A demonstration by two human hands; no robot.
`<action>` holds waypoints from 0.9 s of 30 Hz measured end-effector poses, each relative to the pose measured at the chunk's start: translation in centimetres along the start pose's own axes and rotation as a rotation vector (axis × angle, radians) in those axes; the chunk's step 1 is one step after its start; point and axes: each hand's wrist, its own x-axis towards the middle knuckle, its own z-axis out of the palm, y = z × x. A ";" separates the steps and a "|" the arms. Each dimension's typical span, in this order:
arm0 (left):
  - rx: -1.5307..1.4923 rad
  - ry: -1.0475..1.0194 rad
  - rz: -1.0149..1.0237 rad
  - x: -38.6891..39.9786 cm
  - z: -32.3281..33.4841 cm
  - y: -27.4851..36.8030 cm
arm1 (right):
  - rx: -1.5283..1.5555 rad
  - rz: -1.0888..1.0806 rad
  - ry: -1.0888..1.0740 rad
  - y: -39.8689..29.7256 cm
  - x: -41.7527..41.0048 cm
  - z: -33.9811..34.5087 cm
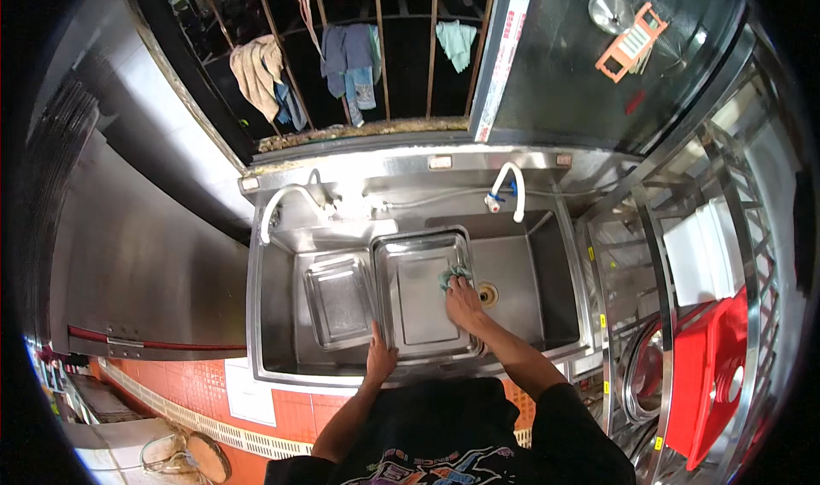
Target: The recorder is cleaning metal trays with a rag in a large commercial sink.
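A rectangular stainless steel tray [423, 318] rests across the middle of the double sink, over the divider. My left hand [380, 357] holds its front left corner, fingers along the left rim. My right hand [464, 299] presses a greenish cloth [453, 277] against the right part of the tray's inside. A smaller steel tray [339, 302] lies in the left basin. The drain [487, 294] shows in the right basin, just right of my right hand.
White curved faucets stand behind the left basin [288, 190] and the right basin [520, 190]. At right, a metal rack holds white containers [701, 254] and a red plastic bin [705, 382]. Cloths [349, 56] hang on window bars. A steel cabinet [160, 261] stands at left.
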 end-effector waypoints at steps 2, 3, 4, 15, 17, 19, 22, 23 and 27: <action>0.044 0.002 -0.030 -0.4 0.3 -1.3 | -0.095 -0.051 0.061 0.4 2.3 0.3; 0.090 0.027 -0.004 -1.1 0.7 -3.8 | -0.165 -0.090 0.059 -0.3 3.7 0.4; 0.135 0.051 0.022 -1.3 1.1 -6.0 | -0.237 -0.125 0.059 -1.0 4.7 0.5; 0.134 -0.104 -0.173 -0.5 0.2 -0.5 | -0.233 -0.075 0.038 2.4 5.4 0.6; 0.164 -0.069 -0.133 -0.4 0.3 -0.8 | -0.211 -0.090 0.012 1.9 4.7 0.0; 0.156 -0.056 -0.135 -0.3 0.3 -0.9 | -0.163 -0.048 -0.083 0.7 3.1 -0.2; 0.130 -0.088 -0.162 -0.2 0.2 -0.6 | -0.189 -0.107 -0.170 -0.6 0.4 0.1; 0.128 -0.087 -0.162 -0.3 0.2 -0.7 | -0.191 -0.109 -0.170 -1.1 -0.5 0.1; 0.105 -0.044 -0.084 -0.4 0.6 -1.5 | -0.111 -0.087 -0.249 -2.9 -4.0 -0.3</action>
